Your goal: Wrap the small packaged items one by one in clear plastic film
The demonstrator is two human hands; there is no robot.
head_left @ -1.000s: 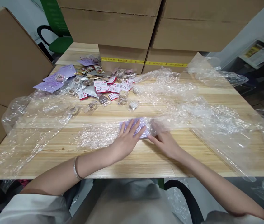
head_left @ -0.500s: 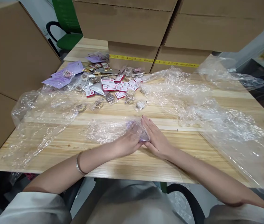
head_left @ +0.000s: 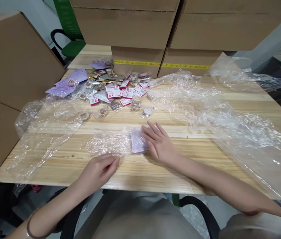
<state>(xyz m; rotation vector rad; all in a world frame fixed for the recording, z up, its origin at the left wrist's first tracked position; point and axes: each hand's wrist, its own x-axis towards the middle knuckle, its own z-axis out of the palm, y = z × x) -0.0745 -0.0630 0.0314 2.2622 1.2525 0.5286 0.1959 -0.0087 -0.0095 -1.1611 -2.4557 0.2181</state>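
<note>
A lilac packet [head_left: 137, 142] lies flat near the middle of the table, at the right end of a crumpled clear plastic bag [head_left: 108, 141]. My right hand [head_left: 159, 142] rests over the packet's right side, fingers spread and palm down, covering part of it. Left of it, my left hand [head_left: 99, 171] is at the near edge of the plastic bag, with its fingers curled and the thumb close to them. Whether anything is pinched there I cannot tell.
Behind lies a pile of small bagged pieces, red-and-white cards [head_left: 113, 91] and purple envelopes [head_left: 68, 83]. Loose clear film [head_left: 230, 122] spreads over the right side, more film [head_left: 48, 129] on the left. Cardboard boxes [head_left: 128, 26] stand at the back, another box [head_left: 16, 59] at left.
My left hand has come off the lilac packet and moved left and nearer to me, its fingers curled. My right hand has spread its fingers over the packet, more of which shows.
</note>
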